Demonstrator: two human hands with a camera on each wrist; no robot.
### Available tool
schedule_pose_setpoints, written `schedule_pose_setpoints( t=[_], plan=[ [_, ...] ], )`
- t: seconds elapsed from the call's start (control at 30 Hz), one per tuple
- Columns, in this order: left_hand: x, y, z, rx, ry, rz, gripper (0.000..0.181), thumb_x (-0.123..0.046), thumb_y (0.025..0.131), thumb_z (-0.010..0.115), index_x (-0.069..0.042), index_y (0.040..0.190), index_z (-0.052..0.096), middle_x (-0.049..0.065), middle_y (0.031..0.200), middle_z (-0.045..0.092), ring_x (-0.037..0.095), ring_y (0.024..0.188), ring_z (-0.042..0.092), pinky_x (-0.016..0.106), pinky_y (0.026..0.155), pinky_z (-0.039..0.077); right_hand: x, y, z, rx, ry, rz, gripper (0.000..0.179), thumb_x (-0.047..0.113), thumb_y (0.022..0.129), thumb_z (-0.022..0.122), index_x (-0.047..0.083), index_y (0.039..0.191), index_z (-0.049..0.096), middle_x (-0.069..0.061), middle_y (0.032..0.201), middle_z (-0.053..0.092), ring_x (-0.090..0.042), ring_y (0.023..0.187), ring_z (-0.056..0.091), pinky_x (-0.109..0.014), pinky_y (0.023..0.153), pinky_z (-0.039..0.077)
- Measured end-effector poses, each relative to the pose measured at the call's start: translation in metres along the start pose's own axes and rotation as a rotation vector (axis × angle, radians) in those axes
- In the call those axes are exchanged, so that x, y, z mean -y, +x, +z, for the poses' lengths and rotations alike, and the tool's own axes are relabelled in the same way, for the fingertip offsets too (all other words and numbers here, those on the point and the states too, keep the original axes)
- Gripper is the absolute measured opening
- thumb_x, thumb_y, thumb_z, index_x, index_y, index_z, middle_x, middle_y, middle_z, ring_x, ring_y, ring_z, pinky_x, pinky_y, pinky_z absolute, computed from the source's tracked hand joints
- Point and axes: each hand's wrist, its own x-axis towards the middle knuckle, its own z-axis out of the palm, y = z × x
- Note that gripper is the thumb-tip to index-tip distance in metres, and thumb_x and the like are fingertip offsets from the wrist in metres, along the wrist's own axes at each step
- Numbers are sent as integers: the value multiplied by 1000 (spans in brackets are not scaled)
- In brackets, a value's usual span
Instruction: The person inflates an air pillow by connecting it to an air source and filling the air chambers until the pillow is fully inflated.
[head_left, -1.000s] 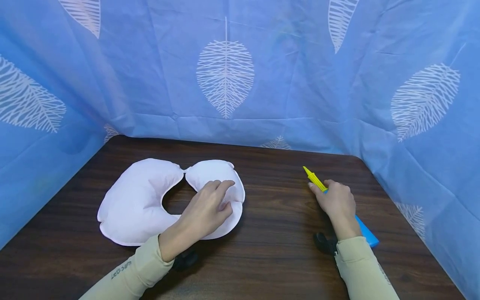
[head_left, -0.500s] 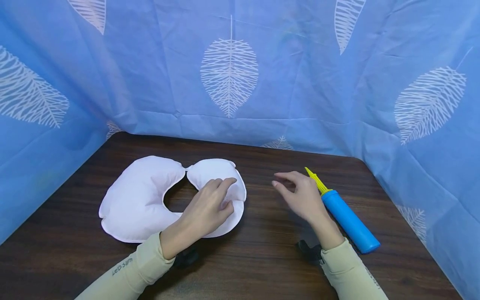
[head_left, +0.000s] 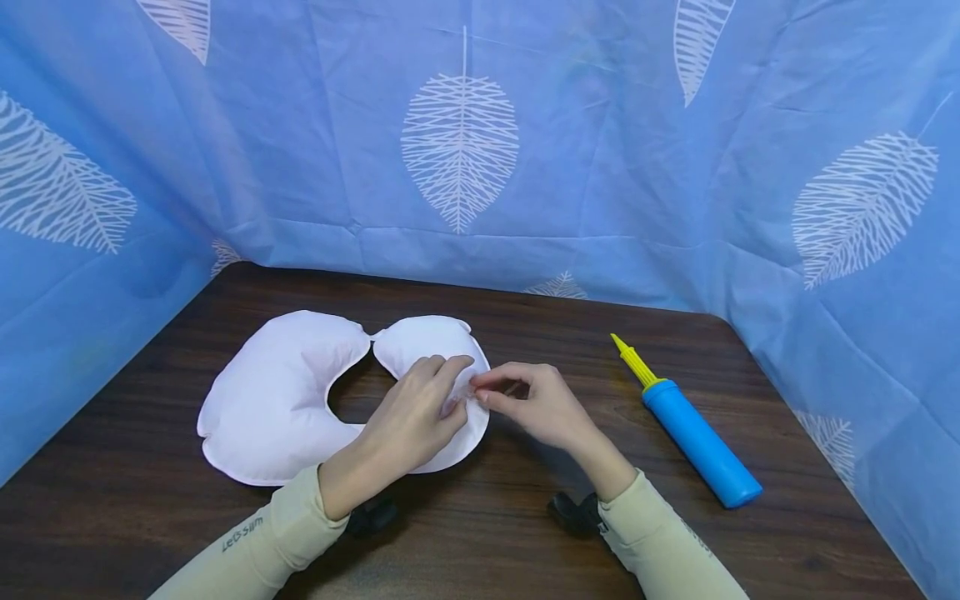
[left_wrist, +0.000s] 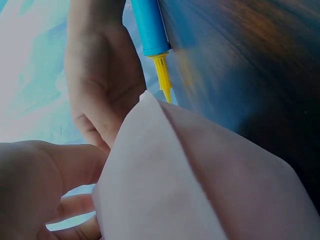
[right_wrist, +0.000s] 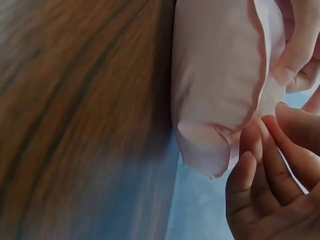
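A puffed-up white neck pillow (head_left: 262, 400) lies on the table with its opening toward the back. My left hand (head_left: 408, 412) reaches over the pillow's right arm, thumb and fingers curled in a pinch at its top face. From the right, my right hand (head_left: 536, 404) meets it there, thumb and fingertips pinching a small clear valve (head_left: 472, 390), mostly hidden by fingers. In the right wrist view, the fingertips of both hands come together beside the pillow's seam. A blue hand pump (head_left: 701, 442) with a yellow nozzle (head_left: 633, 360) lies to the right, apart from both hands.
The dark wood table (head_left: 540, 533) is enclosed at the back and sides by a blue leaf-patterned cloth (head_left: 315, 125). Black wrist camera mounts (head_left: 573, 512) sit below both wrists, close over the tabletop.
My right hand has let go of the hand pump and moved left to the pillow's right arm, joining my left hand. The pump stays on the table; my left hand keeps its place.
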Motion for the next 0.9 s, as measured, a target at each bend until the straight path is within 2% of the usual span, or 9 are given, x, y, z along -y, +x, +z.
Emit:
schedule_pose_setpoints(
  t=[0.1, 0.33, 0.5, 0.7, 0.9],
  plan=[
    [-1, 0, 0, -7, 2, 5, 43, 1, 88, 76, 2, 130, 67, 13, 98, 73, 22, 83, 63, 32, 71, 55, -1, 2, 1, 26, 41, 36, 25, 23, 99, 80, 18, 124, 81, -2, 121, 80, -20, 91, 66, -29, 77, 59],
    [-2, 0, 1, -19, -5, 14, 42, 1, 87, 77, 1, 128, 68, 12, 95, 72, 22, 83, 63, 33, 72, 55, -2, 5, 2, 72, 158, 111, 27, 23, 99, 80, 15, 125, 81, -5, 124, 80, -19, 97, 70, -42, 88, 63],
    [-2, -1, 1, -9, -16, 1, 43, 3, 86, 77, 1, 128, 68, 12, 97, 73, 22, 83, 63, 32, 72, 55, -2, 6, 4, 93, 231, 134, 27, 19, 99, 78, 12, 125, 80, -8, 125, 79, -17, 98, 71, -39, 87, 62],
    [-1, -1, 1, -18, -32, 0, 43, 3, 85, 76, 0, 128, 68, 12, 97, 73, 23, 83, 63, 33, 71, 54, -2, 5, 4, 99, 271, 135, 26, 17, 100, 77, 10, 125, 79, -9, 123, 79, -18, 101, 72, -38, 86, 62],
    [-2, 0, 0, -4, -35, -24, 42, 1, 87, 77, 0, 128, 69, 12, 98, 73, 23, 83, 62, 33, 71, 55, -5, 5, 3, 94, 317, 146, 21, 17, 98, 80, 7, 117, 80, -6, 113, 79, -19, 97, 71, -35, 82, 60]
  ],
)
